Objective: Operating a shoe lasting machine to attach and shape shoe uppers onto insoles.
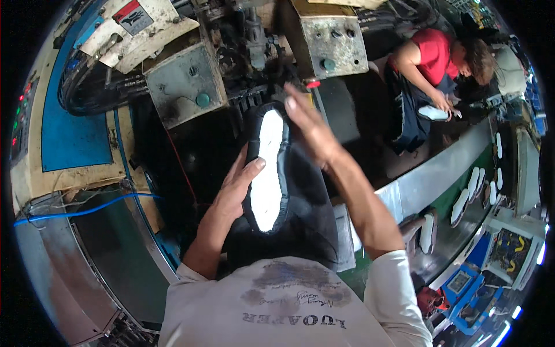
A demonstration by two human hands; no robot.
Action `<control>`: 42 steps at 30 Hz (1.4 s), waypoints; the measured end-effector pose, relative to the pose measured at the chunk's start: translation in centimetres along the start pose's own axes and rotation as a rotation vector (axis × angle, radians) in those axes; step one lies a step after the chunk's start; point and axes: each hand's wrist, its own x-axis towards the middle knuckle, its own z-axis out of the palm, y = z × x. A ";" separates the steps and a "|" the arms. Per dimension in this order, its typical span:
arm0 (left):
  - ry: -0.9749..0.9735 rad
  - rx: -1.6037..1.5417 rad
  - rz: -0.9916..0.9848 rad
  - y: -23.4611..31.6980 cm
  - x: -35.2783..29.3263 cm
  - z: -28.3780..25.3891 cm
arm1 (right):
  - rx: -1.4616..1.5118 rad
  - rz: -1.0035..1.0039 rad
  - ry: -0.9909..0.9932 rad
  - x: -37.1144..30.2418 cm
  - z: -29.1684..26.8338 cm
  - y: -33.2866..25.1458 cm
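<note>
In front of my body is a black shoe upper [269, 179], its white sole side turned up and its long axis pointing toward the machine. My left hand [236, 188] grips it from the left edge, thumb lying over the white bottom and fingers hidden underneath. Beside the shoe's far right end is my right hand [312, 130], a little blurred, with its fingers stretched out and holding nothing. Whether its fingertips touch the shoe's edge, I cannot tell. Just beyond the shoe is a dark, greasy machine head [254, 43].
Metal control boxes with green buttons [185, 87] [332, 46] flank the machine. A red button [313, 84] is nearby. On the right, a conveyor [439, 231] carries several shoes. A person in red [433, 63] works on a shoe beyond it. A blue hose [87, 211] crosses at left.
</note>
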 end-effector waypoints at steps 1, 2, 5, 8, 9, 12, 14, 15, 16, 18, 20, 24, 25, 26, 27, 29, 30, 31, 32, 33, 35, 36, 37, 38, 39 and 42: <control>-0.020 0.008 -0.009 -0.5 -0.4 0.5 | 0.299 0.142 0.037 -2.6 0.9 1.8; -0.089 -0.031 0.018 -1.3 -1.2 0.8 | 0.441 0.151 0.108 -4.5 2.0 2.6; -0.258 -0.154 0.121 -5.8 -4.7 0.1 | 0.650 0.151 0.168 -7.9 3.1 3.6; -0.244 -0.233 0.192 -8.8 -7.6 0.2 | 0.623 0.167 0.220 -9.9 4.9 3.9; -0.222 -0.236 0.209 -9.2 -8.1 -0.3 | 0.551 0.198 0.222 -10.2 5.9 3.8; -0.243 -0.507 0.133 -11.1 -10.4 -2.6 | 0.431 0.375 0.095 -14.5 8.2 2.4; -0.235 -0.739 0.118 -13.0 -11.4 -5.0 | 0.403 0.377 -0.015 -17.8 11.0 4.3; -0.046 -0.631 0.226 -13.8 -11.8 -5.5 | 0.324 0.377 -0.064 -19.2 12.2 5.4; 0.012 -0.558 0.290 -13.7 -12.9 -5.5 | 0.304 0.325 -0.078 -19.8 13.5 6.0; 0.111 -0.501 0.377 -13.3 -15.0 -6.1 | 0.258 0.274 -0.121 -19.9 15.8 6.7; 0.232 -0.454 0.416 -13.5 -16.7 -8.1 | 0.224 0.341 -0.231 -18.9 17.1 7.2; 0.409 -0.537 0.311 -12.6 -20.6 -15.3 | 0.161 0.402 -0.404 -19.3 17.2 6.8; 0.472 -0.592 0.265 -13.0 -21.7 -19.2 | 0.172 0.375 -0.390 -19.8 16.8 6.3; 0.693 -0.497 0.271 -11.8 -22.3 -22.0 | 0.174 0.372 -0.392 -19.7 15.5 6.6; 0.898 -0.397 0.264 -10.4 -22.5 -24.9 | 0.175 0.369 -0.376 -19.7 13.9 7.1; 1.135 0.024 0.360 -9.9 -23.8 -33.3 | 0.145 0.398 -0.305 -19.8 11.7 6.9; 1.340 0.462 0.437 -8.4 -26.9 -39.5 | 0.117 0.382 -0.266 -20.0 10.8 7.4; 1.474 0.914 0.504 -9.8 -25.2 -41.8 | 0.147 0.391 -0.219 -20.3 9.6 7.9; 1.452 1.022 0.420 -9.5 -28.1 -46.4 | 0.171 0.382 -0.228 -20.5 8.9 7.8; 1.429 1.092 0.189 -8.2 -25.1 -46.6 | 0.158 0.374 -0.124 -20.9 7.4 7.9; 1.341 1.104 0.292 -6.3 -27.7 -49.5 | 0.195 0.337 -0.089 -20.6 5.8 8.3; 1.035 1.040 0.335 -5.6 -17.2 -40.7 | 0.179 0.328 0.110 -22.9 2.0 9.4; 0.782 0.896 0.645 -6.3 -18.7 -43.2 | 0.196 0.311 0.125 -23.0 0.9 9.4; 0.881 0.652 0.392 -5.2 -17.5 -44.1 | 0.132 0.319 0.217 -23.7 -0.9 10.3; 0.661 0.502 0.503 -7.2 -14.3 -41.7 | 0.055 0.286 0.303 -25.1 -3.2 10.2; 0.373 0.470 0.445 -11.9 -6.1 -29.3 | -0.539 0.264 0.737 -34.1 -12.2 14.8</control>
